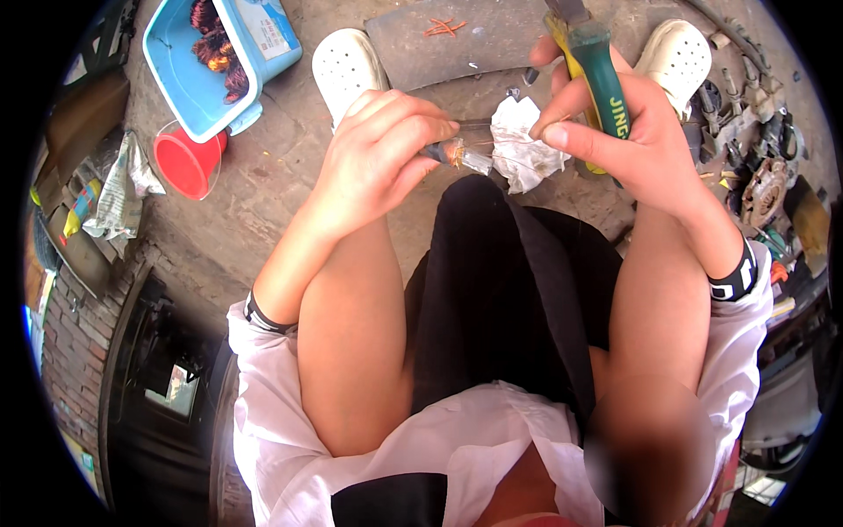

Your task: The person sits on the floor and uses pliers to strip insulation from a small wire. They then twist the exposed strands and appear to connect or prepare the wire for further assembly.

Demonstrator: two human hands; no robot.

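My left hand [378,154] is closed around a small dark cylindrical part [454,153] with a copper-coloured band and a shiny metal end pointing right. In my right hand [637,132] lies a pair of pliers [606,92] with green and yellow handles, its metal head pointing up and away. Thumb and forefinger of that hand are pinched together on what looks like thin wire [524,158], stretching towards the part in my left hand. Below this gap a crumpled white paper or cloth [525,123] is seen. The wire's exact ends are too fine to make out.
A light blue tub [180,123] with dark copper coils stands far left, beside a red cup [186,162]. Ahead, a grey sheet [413,53] carries copper wire scraps [446,27]. Metal parts [760,189] clutter the right. Two cream clogs [347,70] flank the work area.
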